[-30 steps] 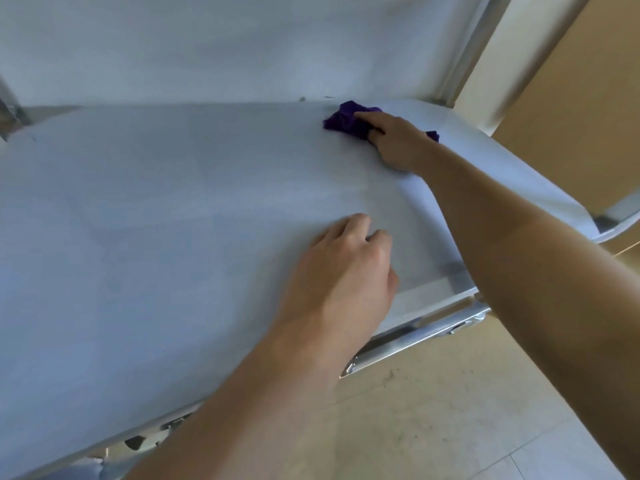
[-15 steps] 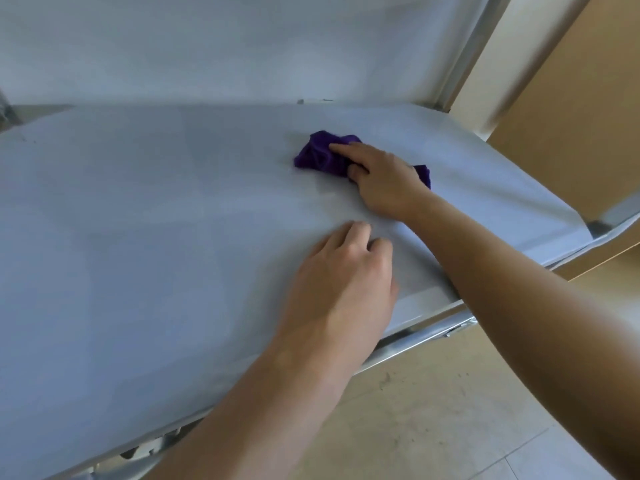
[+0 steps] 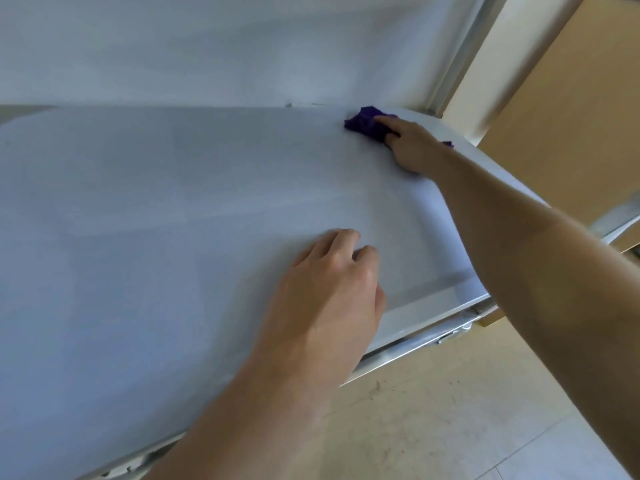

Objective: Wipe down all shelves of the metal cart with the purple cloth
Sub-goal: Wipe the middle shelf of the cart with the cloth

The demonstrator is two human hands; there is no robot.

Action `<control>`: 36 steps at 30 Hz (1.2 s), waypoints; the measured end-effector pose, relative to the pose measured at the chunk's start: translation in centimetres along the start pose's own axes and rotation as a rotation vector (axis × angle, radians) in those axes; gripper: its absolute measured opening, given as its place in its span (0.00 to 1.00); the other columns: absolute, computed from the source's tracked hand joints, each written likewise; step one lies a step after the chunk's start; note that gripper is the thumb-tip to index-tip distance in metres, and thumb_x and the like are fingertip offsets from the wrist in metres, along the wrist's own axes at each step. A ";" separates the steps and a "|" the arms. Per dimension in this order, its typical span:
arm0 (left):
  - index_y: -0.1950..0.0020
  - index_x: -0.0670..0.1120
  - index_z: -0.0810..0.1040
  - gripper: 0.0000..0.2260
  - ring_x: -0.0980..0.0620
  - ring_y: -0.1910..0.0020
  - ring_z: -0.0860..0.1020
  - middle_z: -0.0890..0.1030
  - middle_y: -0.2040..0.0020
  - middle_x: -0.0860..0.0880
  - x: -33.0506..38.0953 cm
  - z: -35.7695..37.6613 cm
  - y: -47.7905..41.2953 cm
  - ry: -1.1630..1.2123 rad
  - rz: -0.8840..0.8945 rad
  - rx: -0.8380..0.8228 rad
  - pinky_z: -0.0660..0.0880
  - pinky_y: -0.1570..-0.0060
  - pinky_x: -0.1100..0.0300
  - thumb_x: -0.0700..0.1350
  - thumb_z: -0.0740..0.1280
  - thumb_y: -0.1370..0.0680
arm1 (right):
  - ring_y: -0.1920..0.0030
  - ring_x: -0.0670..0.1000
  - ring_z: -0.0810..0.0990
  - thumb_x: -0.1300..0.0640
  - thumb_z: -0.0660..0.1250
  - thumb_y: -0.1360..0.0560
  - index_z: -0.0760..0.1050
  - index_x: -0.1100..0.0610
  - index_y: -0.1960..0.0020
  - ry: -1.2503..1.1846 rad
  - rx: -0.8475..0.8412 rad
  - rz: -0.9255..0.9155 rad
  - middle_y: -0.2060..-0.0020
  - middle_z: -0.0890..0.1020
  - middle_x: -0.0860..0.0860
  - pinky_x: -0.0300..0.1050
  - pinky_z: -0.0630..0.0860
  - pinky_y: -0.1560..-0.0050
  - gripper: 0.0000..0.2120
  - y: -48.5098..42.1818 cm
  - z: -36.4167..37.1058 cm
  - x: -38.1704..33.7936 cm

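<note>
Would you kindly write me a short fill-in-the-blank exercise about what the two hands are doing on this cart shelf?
1. The right hand holds a bunched cloth coloured ____.
2. The cloth lies at the cart shelf's far ____ corner.
3. The left hand rests on the shelf and holds ____.
Missing words: purple; right; nothing.

Flat pale-grey metal cart shelf (image 3: 173,220): smooth, matt brushed sheen. Crumpled purple cloth (image 3: 363,124): soft, matt. Beige tiled floor (image 3: 433,410): smooth, scuffed. Tan wooden panel (image 3: 571,116): matt.
</note>
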State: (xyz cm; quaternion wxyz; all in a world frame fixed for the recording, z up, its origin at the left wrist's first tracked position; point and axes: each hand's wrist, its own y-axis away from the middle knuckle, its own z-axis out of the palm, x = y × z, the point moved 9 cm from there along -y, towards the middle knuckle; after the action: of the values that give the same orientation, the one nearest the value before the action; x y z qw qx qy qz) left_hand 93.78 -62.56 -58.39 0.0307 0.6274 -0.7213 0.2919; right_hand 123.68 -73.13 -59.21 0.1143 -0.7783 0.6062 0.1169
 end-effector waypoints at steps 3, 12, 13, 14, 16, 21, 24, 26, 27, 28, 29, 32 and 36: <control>0.59 0.47 0.81 0.05 0.49 0.56 0.81 0.82 0.50 0.49 -0.1 -0.3 0.1 -0.016 -0.004 0.028 0.74 0.57 0.61 0.43 0.66 0.32 | 0.30 0.61 0.68 0.49 0.51 0.18 0.58 0.36 0.26 0.036 -0.004 -0.001 0.26 0.67 0.53 0.55 0.63 0.30 0.22 1.2 0.4 -0.2; 0.58 0.46 0.80 0.12 0.48 0.60 0.79 0.81 0.51 0.50 0.0 -0.4 0.2 -0.052 -0.018 0.007 0.72 0.62 0.59 0.45 0.56 0.29 | 0.25 0.53 0.61 0.51 0.51 0.16 0.58 0.39 0.24 0.122 0.054 -0.277 0.25 0.63 0.44 0.51 0.55 0.27 0.21 15.3 1.4 -6.4; 0.58 0.46 0.80 0.14 0.49 0.60 0.79 0.81 0.51 0.50 0.1 -0.3 0.2 -0.056 -0.015 -0.002 0.72 0.62 0.59 0.46 0.55 0.29 | 0.25 0.52 0.61 0.52 0.51 0.16 0.59 0.39 0.25 0.114 0.057 -0.277 0.25 0.63 0.43 0.50 0.55 0.27 0.21 15.5 1.2 -6.4; 0.58 0.46 0.80 0.14 0.49 0.59 0.79 0.81 0.50 0.50 0.1 -0.3 0.2 -0.058 -0.012 -0.009 0.73 0.61 0.59 0.46 0.54 0.28 | 0.26 0.52 0.62 0.52 0.51 0.17 0.59 0.39 0.25 0.103 0.062 -0.280 0.25 0.64 0.43 0.50 0.57 0.28 0.21 15.3 1.0 -6.4; 0.57 0.46 0.81 0.12 0.49 0.56 0.80 0.81 0.48 0.50 0.0 -0.2 0.2 -0.053 -0.010 -0.018 0.74 0.60 0.59 0.45 0.57 0.27 | 0.27 0.54 0.65 0.53 0.52 0.17 0.61 0.39 0.25 0.098 0.070 -0.258 0.26 0.65 0.44 0.51 0.61 0.30 0.21 13.5 0.6 -5.8; 0.57 0.46 0.81 0.05 0.50 0.50 0.81 0.81 0.45 0.49 0.1 0.0 0.4 -0.049 0.019 -0.009 0.74 0.54 0.61 0.41 0.65 0.27 | 0.32 0.60 0.70 0.50 0.51 0.18 0.59 0.37 0.26 0.122 0.067 0.022 0.27 0.68 0.51 0.54 0.67 0.33 0.21 5.5 -1.0 1.9; 0.57 0.47 0.81 0.11 0.52 0.49 0.81 0.81 0.46 0.50 0.2 0.3 0.2 -0.050 0.016 -0.027 0.73 0.53 0.63 0.44 0.59 0.27 | 0.31 0.61 0.69 0.50 0.50 0.18 0.58 0.37 0.25 0.134 0.079 0.128 0.27 0.67 0.52 0.55 0.64 0.31 0.22 2.3 -2.4 5.6; 0.58 0.48 0.81 0.14 0.52 0.50 0.81 0.81 0.46 0.51 0.4 0.4 0.0 -0.056 0.019 -0.029 0.70 0.51 0.62 0.45 0.55 0.26 | 0.29 0.60 0.67 0.50 0.50 0.18 0.58 0.37 0.25 0.125 0.064 0.175 0.26 0.67 0.51 0.56 0.62 0.29 0.22 0.7 -2.9 7.0; 0.58 0.48 0.81 0.15 0.52 0.51 0.81 0.81 0.47 0.51 0.6 0.4 -0.1 -0.067 0.025 -0.020 0.68 0.49 0.60 0.46 0.54 0.27 | 0.28 0.60 0.66 0.50 0.50 0.18 0.58 0.36 0.25 0.118 0.059 0.192 0.26 0.66 0.51 0.56 0.60 0.28 0.22 0.1 -3.0 7.4; 0.58 0.48 0.81 0.15 0.52 0.51 0.81 0.82 0.48 0.51 0.7 0.3 -0.1 -0.082 0.029 -0.009 0.65 0.47 0.58 0.46 0.53 0.27 | 0.28 0.60 0.65 0.50 0.50 0.18 0.58 0.36 0.25 0.114 0.058 0.202 0.25 0.65 0.50 0.56 0.60 0.28 0.22 -0.3 -3.0 7.6; 0.58 0.48 0.81 0.16 0.51 0.52 0.81 0.82 0.49 0.50 0.8 0.3 -0.1 -0.098 0.028 -0.002 0.64 0.46 0.57 0.46 0.53 0.27 | 0.28 0.59 0.64 0.50 0.50 0.18 0.58 0.36 0.25 0.116 0.062 0.209 0.25 0.65 0.50 0.56 0.59 0.28 0.22 -0.5 -3.0 7.6; 0.58 0.48 0.81 0.16 0.51 0.52 0.81 0.82 0.50 0.50 1.0 0.3 -0.1 -0.100 0.024 0.003 0.64 0.46 0.57 0.46 0.53 0.28 | 0.28 0.59 0.64 0.51 0.49 0.18 0.58 0.35 0.26 0.121 0.098 0.225 0.25 0.65 0.49 0.55 0.60 0.28 0.22 -0.6 -3.0 7.7; 0.60 0.47 0.79 0.15 0.49 0.51 0.81 0.81 0.51 0.49 0.8 0.6 -0.2 -0.063 0.025 -0.011 0.66 0.48 0.58 0.46 0.52 0.28 | 0.27 0.58 0.64 0.49 0.51 0.19 0.59 0.35 0.26 0.092 0.063 0.136 0.25 0.65 0.49 0.56 0.58 0.27 0.22 -0.7 -2.1 6.3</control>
State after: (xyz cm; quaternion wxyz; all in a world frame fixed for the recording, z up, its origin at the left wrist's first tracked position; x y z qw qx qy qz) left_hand 93.98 -63.59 -58.48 0.0079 0.6270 -0.7313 0.2683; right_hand 125.95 -79.46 -59.21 0.1025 -0.7360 0.6656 0.0694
